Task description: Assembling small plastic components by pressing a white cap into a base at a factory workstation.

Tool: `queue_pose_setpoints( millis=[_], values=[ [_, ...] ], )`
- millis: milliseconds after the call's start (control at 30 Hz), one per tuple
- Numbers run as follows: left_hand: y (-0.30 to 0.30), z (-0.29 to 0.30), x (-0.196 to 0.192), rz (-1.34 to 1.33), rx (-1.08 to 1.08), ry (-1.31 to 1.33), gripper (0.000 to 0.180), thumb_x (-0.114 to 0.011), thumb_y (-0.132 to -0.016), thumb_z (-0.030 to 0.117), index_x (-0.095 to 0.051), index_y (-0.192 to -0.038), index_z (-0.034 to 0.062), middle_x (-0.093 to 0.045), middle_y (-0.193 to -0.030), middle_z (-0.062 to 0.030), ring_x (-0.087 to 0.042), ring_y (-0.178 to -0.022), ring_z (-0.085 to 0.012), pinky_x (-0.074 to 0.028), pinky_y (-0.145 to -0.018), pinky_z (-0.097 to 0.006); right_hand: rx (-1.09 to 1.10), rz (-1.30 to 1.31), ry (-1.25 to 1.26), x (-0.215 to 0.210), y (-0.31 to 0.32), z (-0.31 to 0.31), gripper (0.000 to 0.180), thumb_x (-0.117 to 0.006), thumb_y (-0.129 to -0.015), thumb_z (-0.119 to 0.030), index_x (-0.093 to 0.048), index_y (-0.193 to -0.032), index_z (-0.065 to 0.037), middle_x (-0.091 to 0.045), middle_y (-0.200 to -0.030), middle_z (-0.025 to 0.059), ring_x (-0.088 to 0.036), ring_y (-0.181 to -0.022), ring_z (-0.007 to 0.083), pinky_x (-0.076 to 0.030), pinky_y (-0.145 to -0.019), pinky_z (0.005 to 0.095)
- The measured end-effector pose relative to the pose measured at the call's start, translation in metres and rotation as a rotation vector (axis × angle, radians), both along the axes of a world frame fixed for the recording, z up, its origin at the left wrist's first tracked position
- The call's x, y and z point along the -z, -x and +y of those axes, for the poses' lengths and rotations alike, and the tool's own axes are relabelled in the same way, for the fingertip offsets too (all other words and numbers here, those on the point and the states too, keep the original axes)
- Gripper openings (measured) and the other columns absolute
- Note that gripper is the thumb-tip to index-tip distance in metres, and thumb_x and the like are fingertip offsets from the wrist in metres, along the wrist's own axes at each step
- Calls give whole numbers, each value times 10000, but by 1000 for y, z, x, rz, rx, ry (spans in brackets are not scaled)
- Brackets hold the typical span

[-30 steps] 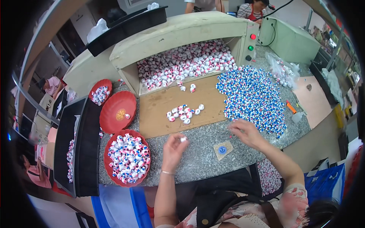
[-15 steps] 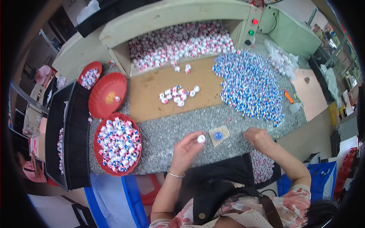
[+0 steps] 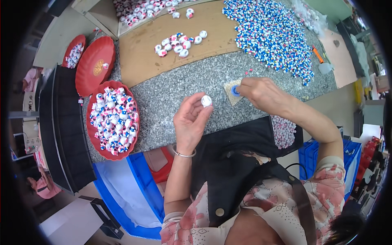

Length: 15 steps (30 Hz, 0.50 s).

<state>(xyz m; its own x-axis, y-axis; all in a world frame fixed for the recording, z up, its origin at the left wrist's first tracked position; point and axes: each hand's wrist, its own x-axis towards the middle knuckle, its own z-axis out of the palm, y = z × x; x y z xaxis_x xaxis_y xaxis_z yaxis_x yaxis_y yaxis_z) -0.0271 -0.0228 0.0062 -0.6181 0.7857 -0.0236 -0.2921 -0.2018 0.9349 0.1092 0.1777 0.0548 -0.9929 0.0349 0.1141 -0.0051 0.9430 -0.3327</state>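
My left hand point(image 3: 188, 120) is closed in a pinch on a small white ball-shaped piece point(image 3: 206, 101) with dark marks on its face. It is held above the granite worktop. My right hand point(image 3: 264, 94) is closed, with its fingertips at a round blue piece point(image 3: 235, 90). That piece sits on a beige square pad point(image 3: 230, 98). Whether the fingers grip the blue piece or something tiny over it is hidden by the hand. A small group of white, pink and blue pieces point(image 3: 178, 48) lies beyond, on a brown board point(image 3: 139, 51).
A heap of small blue-and-white pieces point(image 3: 271, 36) covers the far right. On the left stand a full red dish point(image 3: 90, 126) and a nearly bare red dish point(image 3: 86, 67). A black bin point(image 3: 67, 126) flanks them. An orange-handled scraper point(image 3: 317, 54) lies at right.
My right hand has moved left, from beside the pad onto the blue piece. My left hand still holds the white piece, its marked face now showing. The whole view has tilted downward.
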Motion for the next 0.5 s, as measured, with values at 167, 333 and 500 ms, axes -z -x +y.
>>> queue_pose_setpoints(
  millis=[167,333,500],
  values=[
    [-1,-1,2,57,-59,15,348,-647,-820,-109,-571,-1153,-42,-567,-1067,-58,-624,-954,-124,-522,-829,-224,-63,-24,-115,-2,11,-7,55,-548,-717,4,-538,-769,21,-544,-789,171,-615,-759,352,-502,-626,448],
    [-5,1,10,268,-84,83,347,-677,-795,-91,-599,-1124,-15,-587,-1049,-76,-625,-922,-132,-545,-794,-235,-97,-36,-43,-2,14,-3,129,-576,-696,30,-551,-822,13,-537,-779,149,-608,-746,350,-498,-638,438],
    [-14,15,10,472,-115,98,340,-708,-760,-74,-627,-1083,-2,-616,-1033,-107,-633,-883,-154,-566,-749,-255,-46,16,14,8,4,4,154,-616,-729,28,-598,-881,9,-571,-791,158,-602,-736,368,-506,-654,423]
  ],
)
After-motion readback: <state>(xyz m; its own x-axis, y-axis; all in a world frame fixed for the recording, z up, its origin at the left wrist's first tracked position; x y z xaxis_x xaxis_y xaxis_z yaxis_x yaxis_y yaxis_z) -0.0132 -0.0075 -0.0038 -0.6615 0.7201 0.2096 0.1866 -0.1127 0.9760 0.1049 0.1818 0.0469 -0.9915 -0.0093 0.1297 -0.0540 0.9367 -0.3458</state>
